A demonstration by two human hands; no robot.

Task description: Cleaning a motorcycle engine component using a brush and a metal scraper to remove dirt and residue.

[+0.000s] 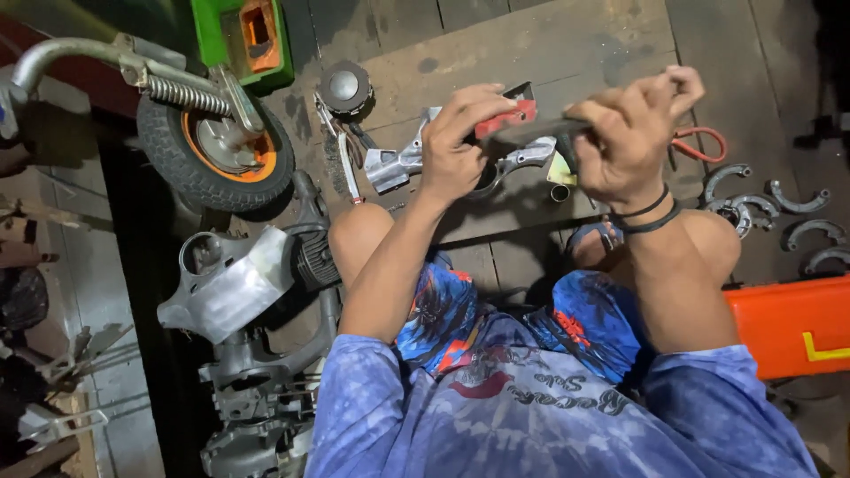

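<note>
A blue tie-dye shirt [531,416] and bare knees lay nearest, the person crouched on the plank floor [567,35]. The left hand [456,142] had its fingers closed around a red-handled tool [506,118]; the right hand [629,133] gripped the same tool's dark far end, above a bare metal part [394,164]. Work looked midway: the engine [257,354] at left sat stripped, and brake shoes [779,208] lay loose at right beside an orange toolbox [792,323].

both hands [540,137] on red-handled tool [506,120]
</note>
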